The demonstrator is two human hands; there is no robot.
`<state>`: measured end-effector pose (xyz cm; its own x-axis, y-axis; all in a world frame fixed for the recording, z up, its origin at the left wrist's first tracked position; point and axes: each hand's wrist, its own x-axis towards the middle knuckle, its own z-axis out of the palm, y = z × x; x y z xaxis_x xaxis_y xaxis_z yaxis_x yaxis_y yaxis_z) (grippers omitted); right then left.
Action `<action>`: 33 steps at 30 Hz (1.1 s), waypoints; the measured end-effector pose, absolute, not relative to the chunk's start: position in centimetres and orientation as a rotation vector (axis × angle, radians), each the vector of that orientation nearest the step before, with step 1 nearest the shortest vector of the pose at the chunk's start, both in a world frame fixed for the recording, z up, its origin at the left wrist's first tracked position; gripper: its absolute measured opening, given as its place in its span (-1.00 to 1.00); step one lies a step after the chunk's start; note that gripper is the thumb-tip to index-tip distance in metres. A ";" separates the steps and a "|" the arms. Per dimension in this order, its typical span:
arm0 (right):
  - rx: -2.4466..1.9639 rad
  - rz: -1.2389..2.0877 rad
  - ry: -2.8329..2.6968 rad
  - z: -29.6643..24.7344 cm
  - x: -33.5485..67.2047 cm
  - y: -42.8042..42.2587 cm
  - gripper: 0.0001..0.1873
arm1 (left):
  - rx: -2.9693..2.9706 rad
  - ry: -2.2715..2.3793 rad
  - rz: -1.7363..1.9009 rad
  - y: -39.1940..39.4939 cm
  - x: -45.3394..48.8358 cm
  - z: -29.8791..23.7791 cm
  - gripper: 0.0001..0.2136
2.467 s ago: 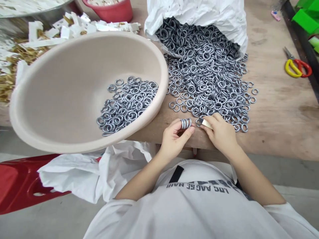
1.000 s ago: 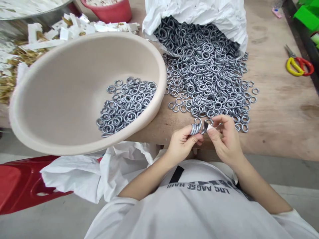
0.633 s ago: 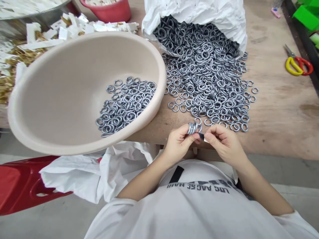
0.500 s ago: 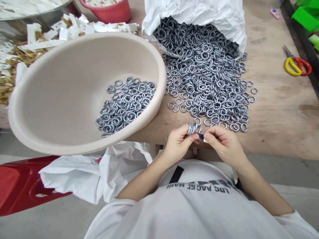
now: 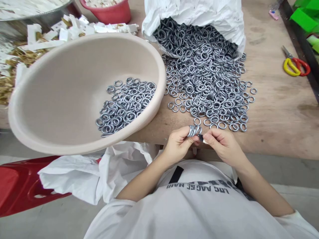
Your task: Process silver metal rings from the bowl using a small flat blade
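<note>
My left hand (image 5: pixel 178 143) pinches a small stack of grey metal rings (image 5: pixel 194 130) between thumb and fingers. My right hand (image 5: pixel 224 145) grips a small flat tool (image 5: pixel 201 138) with a dark tip and pale body, mostly hidden by the fingers. Its tip sits just below the ring stack. Just beyond both hands, the loose spread of grey rings (image 5: pixel 206 79) covers the table, pouring from a white sack (image 5: pixel 194 15). The nearest loose rings lie a little above my fingers.
A large beige basin (image 5: pixel 152 56) holding a heap of rings (image 5: pixel 126 106) overhangs the table's near edge at left. Beyond it lie white and brass pieces (image 5: pixel 37 43) and a red bucket (image 5: pixel 106 11). Red-and-yellow scissors (image 5: pixel 296 66) rest on the wooden table (image 5: pixel 276 129).
My hands have come together and risen slightly off the table edge, with the tool now against the rings in my left hand. The view has shifted slightly.
</note>
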<state>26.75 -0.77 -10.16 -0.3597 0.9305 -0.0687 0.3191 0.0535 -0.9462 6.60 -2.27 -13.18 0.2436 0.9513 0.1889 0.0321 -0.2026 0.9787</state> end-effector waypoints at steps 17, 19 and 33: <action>-0.955 1.778 -1.130 -12.1 24.3 -0.3 -0.66 | 0.809 0.806 1.163 -2.2 7.2 -13.5 -0.71; -1.073 1.553 -1.223 -12.2 24.6 -0.2 -0.70 | 0.790 0.862 1.163 -2.0 7.3 -13.5 -0.70; -1.173 1.097 -1.614 -11.4 25.7 0.1 -0.86 | 1.321 1.027 1.255 -2.2 7.0 -12.8 -0.86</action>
